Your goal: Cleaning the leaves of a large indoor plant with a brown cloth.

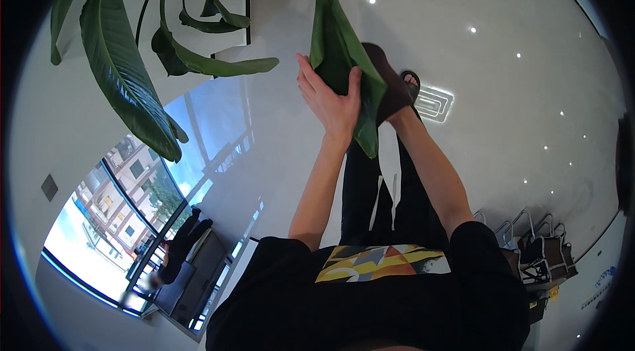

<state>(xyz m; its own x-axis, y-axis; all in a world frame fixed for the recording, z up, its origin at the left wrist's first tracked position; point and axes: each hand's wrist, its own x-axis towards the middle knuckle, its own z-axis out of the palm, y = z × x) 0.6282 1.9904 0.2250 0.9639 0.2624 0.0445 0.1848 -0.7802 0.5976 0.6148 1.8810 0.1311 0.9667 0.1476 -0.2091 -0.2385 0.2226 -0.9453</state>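
Observation:
A large green leaf (340, 43) hangs point-down in front of me from a long stem, its sides folded inward. My left hand (331, 103) grips it from the near left, thumb on its face and the other fingers at its left edge. My right hand (397, 115) is at the leaf's right side, mostly covered by a dark brown cloth (390, 80). The cloth presses against the back and right edge of the leaf; the right fingers are hidden under it.
More broad leaves (126, 66) of a plant hang at the upper left beside a white wall. At the lower left, a person (182, 245) lies on a dark sofa (195, 278) by a large window. Folded chairs (539, 245) stand at the lower right. The glossy floor (516, 119) reflects lights.

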